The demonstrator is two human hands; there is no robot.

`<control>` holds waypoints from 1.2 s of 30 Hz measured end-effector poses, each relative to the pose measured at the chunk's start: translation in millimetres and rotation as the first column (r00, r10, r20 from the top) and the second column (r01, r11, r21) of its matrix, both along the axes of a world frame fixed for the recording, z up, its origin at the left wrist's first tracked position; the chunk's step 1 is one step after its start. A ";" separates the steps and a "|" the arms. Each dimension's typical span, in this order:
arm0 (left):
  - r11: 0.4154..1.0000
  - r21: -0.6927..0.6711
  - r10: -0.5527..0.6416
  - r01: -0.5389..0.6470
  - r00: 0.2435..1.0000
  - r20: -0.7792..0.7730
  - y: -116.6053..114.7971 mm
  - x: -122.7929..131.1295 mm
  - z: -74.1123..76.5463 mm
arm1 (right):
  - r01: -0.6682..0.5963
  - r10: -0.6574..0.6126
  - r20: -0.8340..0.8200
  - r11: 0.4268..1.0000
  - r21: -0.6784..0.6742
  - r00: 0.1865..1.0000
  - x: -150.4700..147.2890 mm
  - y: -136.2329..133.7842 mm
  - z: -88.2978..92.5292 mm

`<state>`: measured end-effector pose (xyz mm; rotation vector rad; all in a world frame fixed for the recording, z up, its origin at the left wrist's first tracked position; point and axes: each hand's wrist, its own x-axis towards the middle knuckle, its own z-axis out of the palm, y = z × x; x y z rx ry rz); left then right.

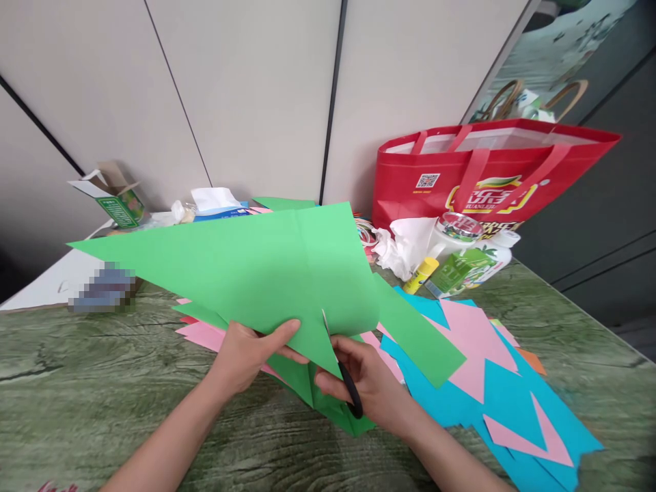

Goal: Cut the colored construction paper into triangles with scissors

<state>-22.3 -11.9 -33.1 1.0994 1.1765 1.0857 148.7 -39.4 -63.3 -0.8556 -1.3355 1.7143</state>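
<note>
A large sheet of green paper [246, 263], pointed at its left end, is held up above the table. My left hand [251, 352] pinches its lower edge, thumb on top and fingers underneath. Black-handled scissors [351, 389] are gripped in my right hand [366, 379]. Their blades sit in a cut running up from the sheet's lower edge, and the paper right of the cut bends over. Beneath the sheet lie more green pieces [333, 413] and pink paper [205, 335], partly hidden.
Blue sheets [512, 396] with pink cutouts [476, 342] cover the table's right side. Behind them stand a yellow glue stick [421, 275], a jar [456, 232] and a red bag [410, 181]. A small green box [119, 208] is at back left.
</note>
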 end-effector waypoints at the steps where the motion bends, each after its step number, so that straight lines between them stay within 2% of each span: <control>1: 1.000 -0.017 -0.001 0.002 1.000 0.015 0.0 0.5 0.8 | 0.004 -0.004 -0.005 1.000 -0.003 1.000 -0.3 -0.1 0.0; 10: 0.999 -0.054 -0.009 0.005 0.998 -0.070 -1.1 0.8 -0.1 | 0.041 -0.042 -0.014 0.997 -0.058 0.999 -4.6 -0.7 3.0; 20: 0.997 -0.076 -0.017 0.016 1.000 -0.007 0.0 1.2 1.6 | 0.082 -0.080 0.037 0.996 -0.046 0.996 -4.0 -1.2 2.6; 36: 0.996 -0.083 -0.030 0.030 1.000 0.001 -1.9 0.4 1.6 | 0.097 -0.087 0.171 0.994 -0.051 0.981 -4.0 -2.4 1.6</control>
